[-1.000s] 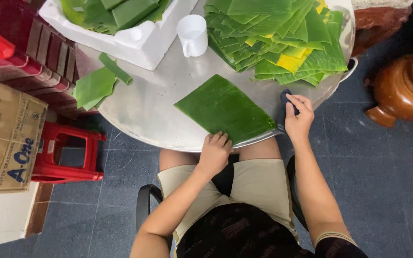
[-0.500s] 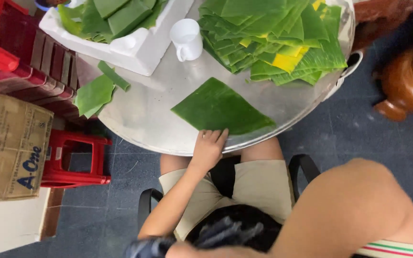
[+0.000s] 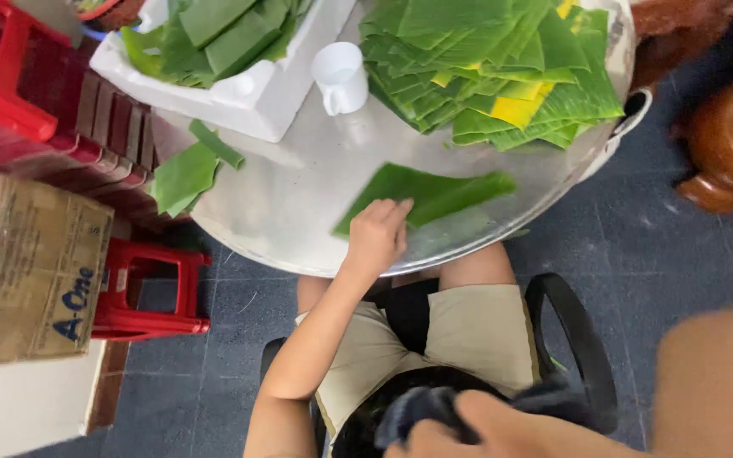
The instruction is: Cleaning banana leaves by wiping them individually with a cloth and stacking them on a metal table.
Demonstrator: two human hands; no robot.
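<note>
Hands: left (image 3: 377, 236) on leaf (image 3: 434, 195) (right (image 3: 502, 428) perhaps blurred)

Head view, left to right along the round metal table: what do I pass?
Loose leaf scraps at the left rim → white foam box of leaves → white cup → left hand pressing the single banana leaf → big leaf stack.

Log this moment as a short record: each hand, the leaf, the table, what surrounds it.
left hand: palm down on the banana leaf
right hand: near the camera, blurred, gripping a dark cloth
banana leaf: single, flat on the round metal table
leaf stack: far side of table
white cup: beside the stack
white box: holds more leaves
</note>
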